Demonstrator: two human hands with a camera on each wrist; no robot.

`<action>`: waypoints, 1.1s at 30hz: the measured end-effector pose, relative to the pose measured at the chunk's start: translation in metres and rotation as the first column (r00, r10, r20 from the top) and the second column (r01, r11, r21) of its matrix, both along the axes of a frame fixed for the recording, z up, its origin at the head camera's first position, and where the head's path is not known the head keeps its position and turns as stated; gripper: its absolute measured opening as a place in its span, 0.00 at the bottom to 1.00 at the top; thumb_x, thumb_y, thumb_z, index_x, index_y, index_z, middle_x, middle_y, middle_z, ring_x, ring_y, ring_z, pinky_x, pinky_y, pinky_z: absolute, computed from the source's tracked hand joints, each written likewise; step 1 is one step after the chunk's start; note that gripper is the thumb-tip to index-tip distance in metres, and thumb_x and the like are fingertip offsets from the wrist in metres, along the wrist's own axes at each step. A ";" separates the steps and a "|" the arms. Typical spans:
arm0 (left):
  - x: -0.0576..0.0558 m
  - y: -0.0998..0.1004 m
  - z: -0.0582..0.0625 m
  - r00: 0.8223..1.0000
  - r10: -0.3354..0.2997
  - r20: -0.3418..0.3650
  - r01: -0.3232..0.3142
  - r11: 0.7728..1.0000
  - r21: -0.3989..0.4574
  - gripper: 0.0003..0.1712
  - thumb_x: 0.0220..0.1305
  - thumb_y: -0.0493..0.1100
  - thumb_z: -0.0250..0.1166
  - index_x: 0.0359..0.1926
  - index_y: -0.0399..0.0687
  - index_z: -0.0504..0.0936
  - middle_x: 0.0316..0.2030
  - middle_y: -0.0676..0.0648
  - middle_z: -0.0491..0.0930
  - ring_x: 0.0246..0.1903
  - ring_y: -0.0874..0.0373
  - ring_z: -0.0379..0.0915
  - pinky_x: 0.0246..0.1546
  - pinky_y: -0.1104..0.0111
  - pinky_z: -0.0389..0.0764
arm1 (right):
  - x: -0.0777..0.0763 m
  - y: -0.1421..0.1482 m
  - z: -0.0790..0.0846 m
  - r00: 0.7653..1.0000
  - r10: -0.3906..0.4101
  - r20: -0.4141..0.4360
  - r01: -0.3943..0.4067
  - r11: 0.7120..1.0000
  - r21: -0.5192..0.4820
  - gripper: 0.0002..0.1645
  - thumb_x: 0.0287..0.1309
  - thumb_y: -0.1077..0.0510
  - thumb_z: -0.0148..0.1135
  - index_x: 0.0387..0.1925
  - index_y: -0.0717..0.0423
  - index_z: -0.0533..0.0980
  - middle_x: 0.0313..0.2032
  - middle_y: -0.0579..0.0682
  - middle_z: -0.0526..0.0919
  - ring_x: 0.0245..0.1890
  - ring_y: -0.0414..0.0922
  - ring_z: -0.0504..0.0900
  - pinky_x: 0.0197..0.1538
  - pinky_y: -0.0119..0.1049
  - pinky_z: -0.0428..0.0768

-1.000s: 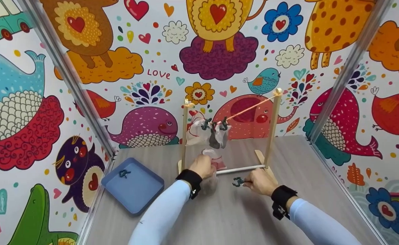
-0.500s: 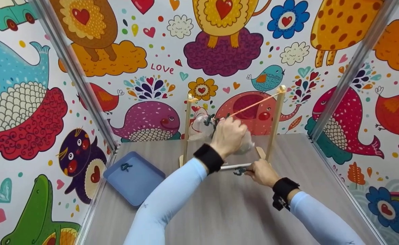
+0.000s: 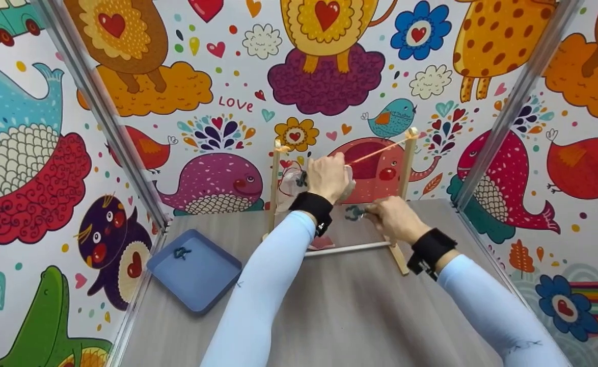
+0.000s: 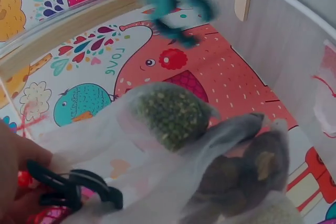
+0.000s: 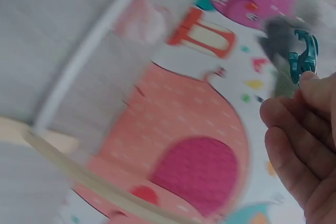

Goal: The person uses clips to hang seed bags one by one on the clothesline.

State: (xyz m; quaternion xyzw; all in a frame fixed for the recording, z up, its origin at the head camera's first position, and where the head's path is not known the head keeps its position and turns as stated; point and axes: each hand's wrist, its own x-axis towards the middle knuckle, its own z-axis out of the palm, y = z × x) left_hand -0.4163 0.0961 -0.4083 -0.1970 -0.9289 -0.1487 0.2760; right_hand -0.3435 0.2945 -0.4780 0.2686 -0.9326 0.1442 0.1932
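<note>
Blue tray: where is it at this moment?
In the head view, the blue tray sits on the table near the left wall, left of the wooden rack, with one dark-green clip inside.

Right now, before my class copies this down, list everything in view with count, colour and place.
Tray: one, blue, left on the table
Table: one, grey, below everything
Posts: two, pale wood, toward the back
String: one, orange, between the post tops
Rod: one, white, low between the posts
Clips: at least three, dark green, in the tray, by the string, and hand-held
Pouches: at least three, sheer whitish, near the string
Bundle: one, pinkish, behind the rod
Walls: three, multicoloured, left, back, right
Rails: two, silver, back corners
Wristbands: two, black, on the wrists
Sleeves: two, light blue, on the arms
Left hand: one, bare, holding a pouch
Right hand: one, bare, pinching a clip
</note>
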 end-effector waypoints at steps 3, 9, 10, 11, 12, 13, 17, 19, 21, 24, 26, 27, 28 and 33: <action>0.001 -0.003 0.000 1.000 0.008 0.015 -0.008 1.000 -0.002 0.09 0.79 0.47 0.67 0.45 0.48 0.90 0.37 0.44 0.96 0.40 0.45 0.94 0.50 0.51 0.89 | -0.002 0.001 0.029 0.997 -0.003 -0.080 0.004 1.000 0.022 0.05 0.65 0.66 0.78 0.42 0.60 0.92 0.30 0.55 0.93 0.26 0.49 0.88 0.35 0.45 0.91; 0.005 -0.005 0.002 1.000 -0.004 0.004 0.004 1.000 -0.004 0.07 0.77 0.47 0.69 0.42 0.50 0.90 0.35 0.46 0.96 0.36 0.46 0.94 0.44 0.52 0.88 | -0.012 -0.004 0.086 0.971 -0.021 -0.237 0.058 0.987 0.150 0.04 0.65 0.64 0.74 0.34 0.60 0.86 0.26 0.57 0.88 0.25 0.56 0.87 0.33 0.50 0.91; 0.005 -0.005 0.002 1.000 -0.004 -0.001 0.004 1.000 -0.005 0.07 0.77 0.46 0.69 0.42 0.50 0.90 0.34 0.46 0.96 0.35 0.46 0.94 0.44 0.52 0.88 | -0.014 -0.006 0.093 0.969 -0.025 -0.247 0.073 0.979 0.188 0.05 0.66 0.64 0.74 0.33 0.59 0.85 0.26 0.58 0.88 0.25 0.56 0.87 0.34 0.50 0.92; 0.006 -0.005 0.002 1.000 -0.003 -0.009 0.003 1.000 -0.010 0.07 0.77 0.46 0.69 0.41 0.50 0.91 0.34 0.47 0.96 0.35 0.46 0.94 0.43 0.52 0.88 | -0.016 -0.008 0.100 0.967 -0.027 -0.253 0.087 0.970 0.229 0.05 0.66 0.63 0.74 0.32 0.60 0.86 0.28 0.58 0.89 0.26 0.56 0.88 0.35 0.51 0.92; 0.006 -0.005 0.003 1.000 -0.003 -0.015 0.003 1.000 -0.016 0.07 0.77 0.46 0.69 0.41 0.51 0.91 0.33 0.47 0.95 0.34 0.46 0.94 0.42 0.52 0.88 | -0.018 -0.011 0.106 0.967 -0.032 -0.251 0.102 0.957 0.271 0.05 0.66 0.63 0.73 0.32 0.60 0.86 0.29 0.57 0.90 0.26 0.57 0.89 0.37 0.52 0.93; 0.007 -0.005 0.003 1.000 -0.004 -0.017 0.003 1.000 -0.021 0.08 0.77 0.46 0.68 0.41 0.51 0.91 0.33 0.47 0.95 0.34 0.46 0.94 0.42 0.52 0.88 | -0.020 -0.014 0.111 0.970 -0.039 -0.242 0.115 0.945 0.307 0.05 0.66 0.64 0.72 0.32 0.60 0.87 0.29 0.58 0.91 0.27 0.57 0.89 0.38 0.53 0.93; 0.008 -0.006 0.003 1.000 -0.001 -0.029 -0.001 0.999 -0.051 0.06 0.75 0.44 0.69 0.40 0.52 0.91 0.32 0.48 0.95 0.32 0.47 0.94 0.39 0.52 0.89 | -0.028 -0.025 0.124 0.979 -0.071 -0.193 0.148 0.896 0.418 0.07 0.66 0.68 0.69 0.30 0.62 0.87 0.28 0.58 0.91 0.25 0.57 0.87 0.37 0.53 0.93; 0.009 -0.006 0.002 1.000 -0.002 -0.025 0.000 0.998 -0.063 0.04 0.73 0.43 0.70 0.40 0.52 0.91 0.31 0.48 0.95 0.32 0.47 0.93 0.40 0.52 0.89 | -0.033 -0.031 0.127 0.985 -0.070 -0.158 0.134 0.888 0.440 0.10 0.65 0.70 0.66 0.28 0.61 0.86 0.24 0.57 0.87 0.24 0.58 0.86 0.35 0.53 0.92; 0.010 -0.006 0.001 1.000 -0.004 -0.028 0.001 0.997 -0.077 0.02 0.71 0.42 0.71 0.39 0.53 0.90 0.29 0.49 0.94 0.32 0.47 0.93 0.40 0.53 0.88 | -0.037 -0.035 0.128 0.991 -0.055 -0.120 0.103 0.891 0.442 0.11 0.63 0.72 0.66 0.26 0.61 0.84 0.22 0.56 0.84 0.23 0.57 0.84 0.33 0.54 0.91; 0.012 -0.006 0.001 0.999 -0.006 -0.045 0.001 0.995 -0.098 0.02 0.70 0.41 0.71 0.39 0.53 0.90 0.28 0.49 0.93 0.32 0.47 0.92 0.41 0.54 0.86 | -0.041 -0.037 0.127 0.997 -0.024 -0.074 0.053 0.910 0.412 0.10 0.62 0.69 0.70 0.25 0.59 0.83 0.20 0.55 0.81 0.24 0.58 0.83 0.33 0.56 0.89; 0.013 -0.006 0.001 0.998 -0.004 -0.060 -0.002 0.994 -0.106 0.02 0.70 0.41 0.71 0.40 0.54 0.90 0.29 0.49 0.93 0.33 0.48 0.92 0.43 0.54 0.85 | -0.042 -0.033 0.124 0.998 -0.015 -0.060 0.038 0.922 0.385 0.09 0.61 0.64 0.74 0.26 0.59 0.82 0.21 0.55 0.81 0.25 0.57 0.83 0.33 0.56 0.89; 0.014 -0.005 0.001 0.998 -0.002 -0.064 -0.005 0.994 -0.109 0.03 0.71 0.42 0.71 0.40 0.54 0.90 0.30 0.48 0.94 0.34 0.48 0.92 0.43 0.55 0.84 | -0.042 -0.031 0.122 0.998 -0.012 -0.061 0.034 0.928 0.372 0.09 0.60 0.61 0.76 0.27 0.59 0.83 0.22 0.55 0.82 0.25 0.57 0.84 0.34 0.56 0.89; 0.014 -0.005 0.001 0.998 -0.001 -0.064 -0.007 0.994 -0.113 0.03 0.72 0.42 0.71 0.41 0.54 0.91 0.30 0.48 0.94 0.34 0.48 0.92 0.44 0.55 0.84 | -0.043 -0.027 0.120 0.998 -0.010 -0.064 0.032 0.933 0.358 0.10 0.59 0.59 0.78 0.29 0.59 0.83 0.23 0.55 0.83 0.26 0.58 0.85 0.35 0.56 0.89; 0.017 -0.007 0.001 0.998 -0.039 -0.042 0.034 0.994 -0.107 0.06 0.78 0.45 0.67 0.42 0.54 0.91 0.34 0.50 0.95 0.38 0.49 0.92 0.49 0.53 0.83 | -0.041 -0.013 0.103 0.996 -0.012 -0.087 0.035 0.962 0.270 0.19 0.60 0.54 0.81 0.48 0.62 0.88 0.34 0.60 0.91 0.34 0.60 0.91 0.44 0.58 0.93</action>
